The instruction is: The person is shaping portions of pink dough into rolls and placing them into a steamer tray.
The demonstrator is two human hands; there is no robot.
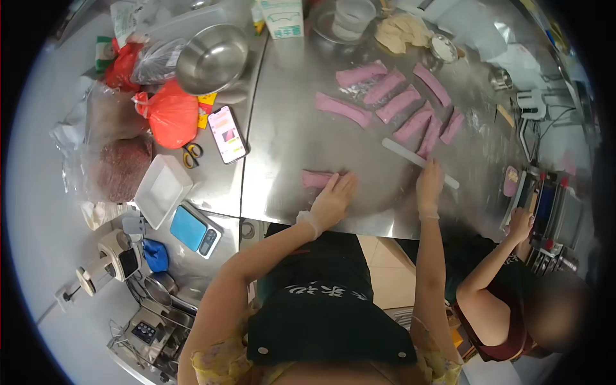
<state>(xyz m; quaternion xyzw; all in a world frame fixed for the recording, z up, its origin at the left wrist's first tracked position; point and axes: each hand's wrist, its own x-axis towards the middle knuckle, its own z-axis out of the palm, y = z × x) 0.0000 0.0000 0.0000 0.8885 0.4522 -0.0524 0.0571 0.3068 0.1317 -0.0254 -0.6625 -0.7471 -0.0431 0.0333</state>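
Your steel table carries pink dough strips spread toward its far edge. Nearer the front edge, a white stick slants beside them. Your left hand lies with fingers extended, unpinched; your right hand closes over the stick. Near the front edge, a separate dough piece sits partly beneath your left fingers.

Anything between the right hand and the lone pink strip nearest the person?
Partly: the left hand lies over the right part of the pink strip, the side facing the right hand, which is on a white bar. Nothing else visible blocks the steel table between the hands.
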